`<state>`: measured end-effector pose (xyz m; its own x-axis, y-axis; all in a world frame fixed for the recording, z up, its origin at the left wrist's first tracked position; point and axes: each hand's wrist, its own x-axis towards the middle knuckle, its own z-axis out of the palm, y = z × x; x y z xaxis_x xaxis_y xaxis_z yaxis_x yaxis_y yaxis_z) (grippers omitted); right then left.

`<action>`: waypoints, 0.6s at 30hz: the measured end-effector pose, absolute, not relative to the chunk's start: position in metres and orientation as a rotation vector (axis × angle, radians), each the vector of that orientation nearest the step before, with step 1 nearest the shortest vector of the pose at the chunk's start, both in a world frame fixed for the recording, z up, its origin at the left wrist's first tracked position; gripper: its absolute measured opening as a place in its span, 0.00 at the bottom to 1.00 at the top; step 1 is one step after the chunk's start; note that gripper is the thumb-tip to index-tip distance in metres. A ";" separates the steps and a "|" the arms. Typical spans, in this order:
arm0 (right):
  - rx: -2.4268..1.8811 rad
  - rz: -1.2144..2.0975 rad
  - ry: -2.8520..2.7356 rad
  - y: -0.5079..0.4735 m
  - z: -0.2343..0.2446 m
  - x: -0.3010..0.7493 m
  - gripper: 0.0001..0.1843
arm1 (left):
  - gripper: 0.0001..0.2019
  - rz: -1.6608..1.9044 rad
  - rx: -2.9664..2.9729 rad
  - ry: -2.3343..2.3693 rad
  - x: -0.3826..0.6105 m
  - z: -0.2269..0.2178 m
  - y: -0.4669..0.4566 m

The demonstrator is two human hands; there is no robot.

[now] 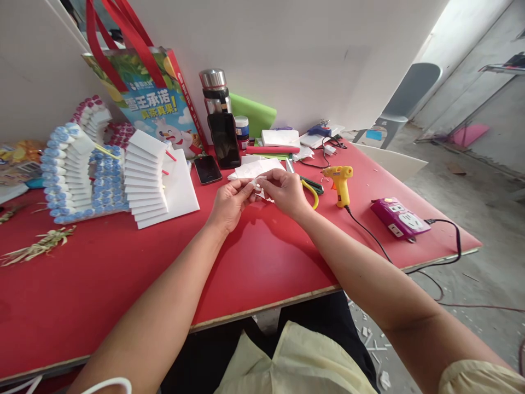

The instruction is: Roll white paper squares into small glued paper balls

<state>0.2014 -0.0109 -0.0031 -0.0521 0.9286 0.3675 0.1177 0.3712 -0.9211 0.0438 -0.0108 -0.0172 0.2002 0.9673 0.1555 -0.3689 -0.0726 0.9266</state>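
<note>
Both hands meet above the middle of the red table, pinching one small white piece [257, 185] that looks like paper or foam. My left hand [230, 203] grips it between thumb and fingers from the left. From the right, my right hand [286, 191] holds it with thumb and forefinger. The fingers hide much of the piece, so its exact kind is unclear. Just behind the hands lie white paper sheets [262, 165]. Yellow-handled scissors [315, 196] rest right beside my right hand, partly hidden by it.
A yellow glue gun [341, 185] and a purple power socket [400, 219] with cords lie right on the red table [262, 268]. Left are a fan of white foam strips [143, 183] and a blue-white folded model [68, 172]. Behind stand a phone [225, 141], thermos [214, 90] and gift bag [158, 101].
</note>
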 end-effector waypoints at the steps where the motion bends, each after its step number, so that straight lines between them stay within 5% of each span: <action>1: -1.003 0.873 -1.478 -0.011 -0.003 0.201 0.11 | 0.13 1.279 1.106 0.716 0.045 -0.017 -0.011; 18: -0.929 0.480 -1.725 -0.029 0.002 0.191 0.07 | 0.13 1.488 1.063 0.802 0.041 -0.016 -0.008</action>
<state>0.1908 -0.0293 0.0024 -0.1285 0.7783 0.6146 0.3490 0.6156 -0.7066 0.0414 -0.0079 -0.0162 -0.0125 0.9808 0.1946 -0.3762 -0.1850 0.9079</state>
